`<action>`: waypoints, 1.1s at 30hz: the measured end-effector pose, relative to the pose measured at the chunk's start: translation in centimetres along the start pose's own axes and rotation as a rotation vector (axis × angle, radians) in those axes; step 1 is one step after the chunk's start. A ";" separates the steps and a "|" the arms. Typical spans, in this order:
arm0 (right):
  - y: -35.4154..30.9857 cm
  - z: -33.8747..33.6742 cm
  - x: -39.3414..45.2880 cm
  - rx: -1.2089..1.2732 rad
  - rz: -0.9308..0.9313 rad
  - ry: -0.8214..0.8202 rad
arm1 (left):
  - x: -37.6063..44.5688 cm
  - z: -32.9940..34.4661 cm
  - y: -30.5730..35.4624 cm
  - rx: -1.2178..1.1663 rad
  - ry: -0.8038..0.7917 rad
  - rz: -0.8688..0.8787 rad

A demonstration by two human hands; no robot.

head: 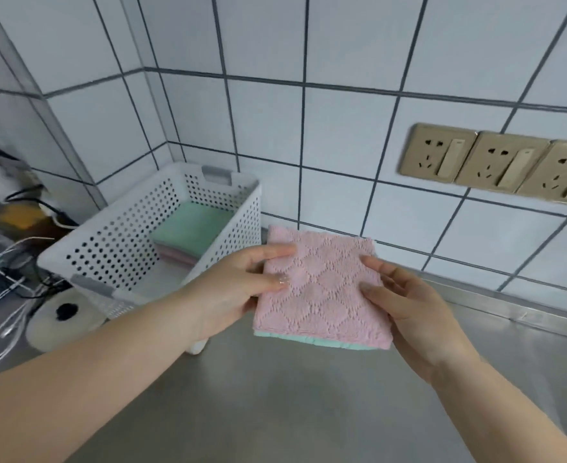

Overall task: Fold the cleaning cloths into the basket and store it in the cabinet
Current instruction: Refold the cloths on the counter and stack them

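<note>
Bare forearms reach in over a steel counter [275, 396] beneath a white tiled wall [342, 128]. Left of the left hand [235, 289], and touching its wrist side, stands a white perforated basket [108, 242]; folded cloths [188, 228], green on top of pink, lie stacked inside it. Held between both hands, above the counter, is a folded pink cloth [322, 289] with a green edge showing along its near side. The left hand pinches the cloth's left edge, thumb on top. The right hand [419, 312] grips the right edge, thumb on top and fingers beneath. Beyond the right hand, three gold sockets [496, 165] line the wall. Left of the basket lie white cables [4, 262].
</note>
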State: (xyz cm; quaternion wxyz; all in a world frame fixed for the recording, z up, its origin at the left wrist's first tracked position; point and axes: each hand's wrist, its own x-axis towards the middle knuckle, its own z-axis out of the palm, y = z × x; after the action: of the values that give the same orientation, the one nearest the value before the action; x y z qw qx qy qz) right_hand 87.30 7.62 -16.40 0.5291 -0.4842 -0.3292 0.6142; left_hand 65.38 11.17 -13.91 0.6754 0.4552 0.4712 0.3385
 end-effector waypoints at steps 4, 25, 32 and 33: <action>-0.5 4.9 2.1 -0.006 -0.005 -0.047 | -0.7 -4.3 2.4 0.043 0.062 0.025; 6.8 27.5 26.1 -0.254 0.142 0.350 | 17.8 -29.5 7.8 0.620 0.169 0.004; 9.4 28.9 28.1 -0.358 0.275 0.382 | 20.3 -30.1 5.0 0.756 0.170 -0.048; 9.6 28.9 28.4 -0.372 0.287 0.387 | 20.6 -30.1 4.8 0.763 0.165 -0.042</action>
State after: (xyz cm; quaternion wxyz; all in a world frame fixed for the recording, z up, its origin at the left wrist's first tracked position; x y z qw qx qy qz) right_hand 57.66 36.17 -23.07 0.3920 -0.7225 -0.2571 0.5082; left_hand 43.55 40.04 -20.45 0.4242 0.6351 0.6252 0.1607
